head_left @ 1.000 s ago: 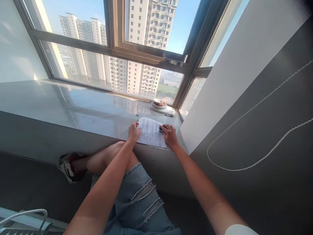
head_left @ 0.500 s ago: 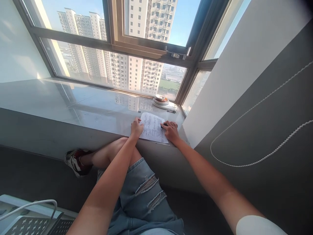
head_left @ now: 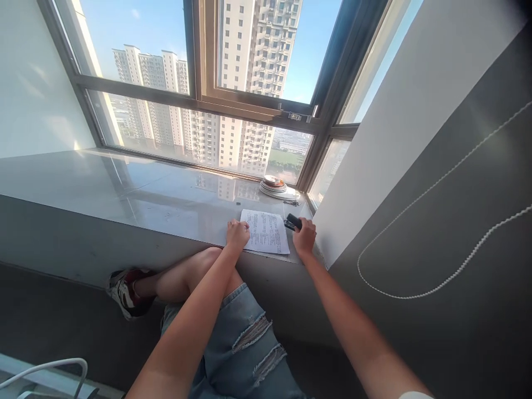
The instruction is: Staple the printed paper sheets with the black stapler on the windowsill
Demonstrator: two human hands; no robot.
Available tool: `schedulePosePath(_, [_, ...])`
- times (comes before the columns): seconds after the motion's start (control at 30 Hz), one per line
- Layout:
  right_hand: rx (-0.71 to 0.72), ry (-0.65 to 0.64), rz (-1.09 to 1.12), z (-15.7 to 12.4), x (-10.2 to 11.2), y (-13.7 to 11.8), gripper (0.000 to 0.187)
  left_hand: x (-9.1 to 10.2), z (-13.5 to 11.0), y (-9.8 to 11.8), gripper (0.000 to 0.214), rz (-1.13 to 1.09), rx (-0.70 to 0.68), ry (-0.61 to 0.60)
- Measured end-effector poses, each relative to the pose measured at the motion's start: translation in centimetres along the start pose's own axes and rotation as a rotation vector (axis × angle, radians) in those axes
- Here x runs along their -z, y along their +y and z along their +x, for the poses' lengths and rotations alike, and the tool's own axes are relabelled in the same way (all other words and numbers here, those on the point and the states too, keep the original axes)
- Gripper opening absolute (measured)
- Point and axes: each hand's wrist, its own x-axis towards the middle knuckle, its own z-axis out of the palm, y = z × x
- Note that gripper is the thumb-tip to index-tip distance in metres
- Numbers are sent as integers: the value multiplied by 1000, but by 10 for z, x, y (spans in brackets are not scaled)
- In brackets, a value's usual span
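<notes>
A printed sheet of paper (head_left: 266,231) lies flat near the front edge of the grey window sill (head_left: 137,194). My left hand (head_left: 238,234) rests curled on the sheet's left edge, pressing it down. My right hand (head_left: 304,235) is just right of the sheet, closed around a small black object (head_left: 293,222) that sticks out past my fingers; it looks like a stapler, though I cannot be sure.
A stack of round plates (head_left: 277,187) sits at the back right of the sill by the window frame (head_left: 257,108). A white wall (head_left: 399,111) closes the right side. My bent knee (head_left: 199,266) is under the sill's edge; a white rack (head_left: 41,374) is lower left.
My right hand moved off the paper to its right side and closed on the black object. My left hand stayed at the sheet's left edge.
</notes>
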Motion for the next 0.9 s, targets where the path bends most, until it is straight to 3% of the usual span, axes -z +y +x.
schedulePosePath(0.07, [-16, 140, 33, 2, 8, -3, 40, -2, 0, 0, 25, -3, 9, 2])
schedulePosePath(0.13, [42, 163, 104, 4, 15, -12, 40, -3, -1, 1, 24, -15, 29, 5])
schedulePosePath(0.27, [130, -39, 258, 5, 10, -42, 38, -2, -1, 2, 24, -4, 24, -4])
schedulePosePath(0.37, [134, -224, 332, -1, -7, -62, 36, -1, -3, 3, 23, 24, 2, -10])
schedulePosePath(0.43, [112, -277, 330, -6, -18, -69, 35, -1, -3, 3, 22, 31, 1, -4])
schedulePosePath(0.53, [105, -326, 326, -8, -26, -69, 37, -2, -4, 3, 21, 25, -8, 7])
schedulePosePath(0.67, [111, -417, 439, -2, -21, -56, 43, -2, -4, 2, 19, -3, -18, 17])
schedulePosePath(0.8, [-10, -350, 426, -1, -18, -41, 47, -1, -3, 4, 20, -62, -15, 40])
schedulePosePath(0.9, [11, -349, 306, -8, -26, -34, 44, -3, 1, 6, 24, -205, -60, 83])
